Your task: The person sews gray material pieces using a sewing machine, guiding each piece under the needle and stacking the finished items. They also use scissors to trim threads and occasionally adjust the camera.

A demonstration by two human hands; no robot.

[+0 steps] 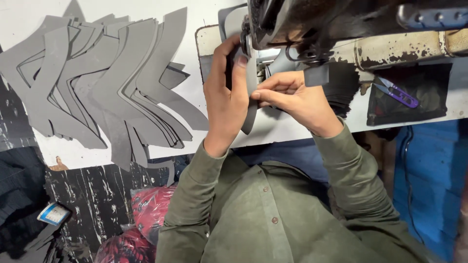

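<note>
Left hand (225,92) and right hand (292,97) both have fingers closed on a grey piece (250,114) at the sewing machine (312,24). A grey stack (107,83) lies on the desk (195,53), left. Purple snips (400,93) lie right.

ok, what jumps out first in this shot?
Both hands meet at center: the left hand and right hand pinch a curved grey cut piece up against the sewing machine at top. To the left, a fanned stack of grey cut pieces covers the white tabletop. Purple thread snips lie at right.
</note>
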